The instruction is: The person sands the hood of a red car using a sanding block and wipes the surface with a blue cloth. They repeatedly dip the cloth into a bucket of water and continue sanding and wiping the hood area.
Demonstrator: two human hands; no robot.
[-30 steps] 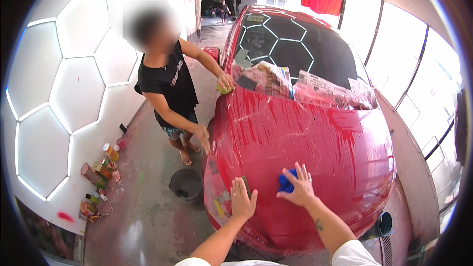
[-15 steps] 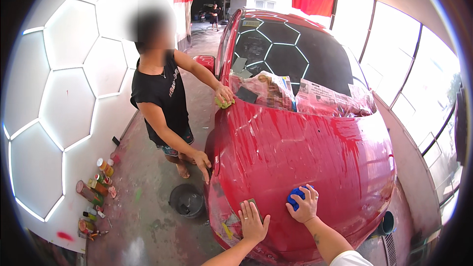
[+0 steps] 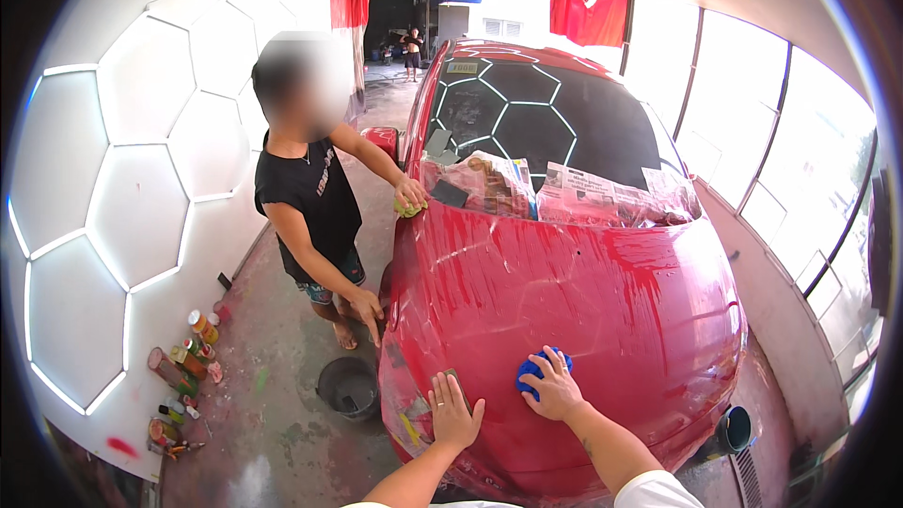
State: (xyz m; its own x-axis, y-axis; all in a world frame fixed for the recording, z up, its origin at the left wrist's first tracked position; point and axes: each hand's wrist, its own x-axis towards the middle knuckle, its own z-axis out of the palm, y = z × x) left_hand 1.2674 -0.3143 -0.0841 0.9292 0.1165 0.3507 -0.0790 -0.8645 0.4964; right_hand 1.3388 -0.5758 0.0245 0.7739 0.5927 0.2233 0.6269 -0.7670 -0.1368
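My left hand (image 3: pixel 454 417) lies with its fingers extended over a small brownish-grey flat piece that looks like sandpaper (image 3: pixel 461 386), pressed to the hood near its front left. Farther right, my right hand (image 3: pixel 555 395) grips a crumpled blue cloth (image 3: pixel 525 372) against the paint, fingers spread over its top. Both rest on the wet, streaked red hood (image 3: pixel 602 320) of a car; how much sandpaper lies under my palm is hidden. On the left, a person in a black sleeveless shirt (image 3: pixel 317 202) holds a yellow-green sponge or cloth (image 3: pixel 410 211) at the hood's edge.
Newspaper (image 3: pixel 588 193) covers the windshield's base, with dark flat pieces (image 3: pixel 449 192) beside it. A black bucket (image 3: pixel 348 388) stands on the floor at left. Bottles and cans (image 3: pixel 179 367) line the left wall. Another dark bucket (image 3: pixel 732 431) is at right. Someone (image 3: pixel 412 49) stands far back.
My view has shifted, so the car sits farther left in the picture. Both hands keep nearly the same places on the hood. The co-worker's hands look little changed.
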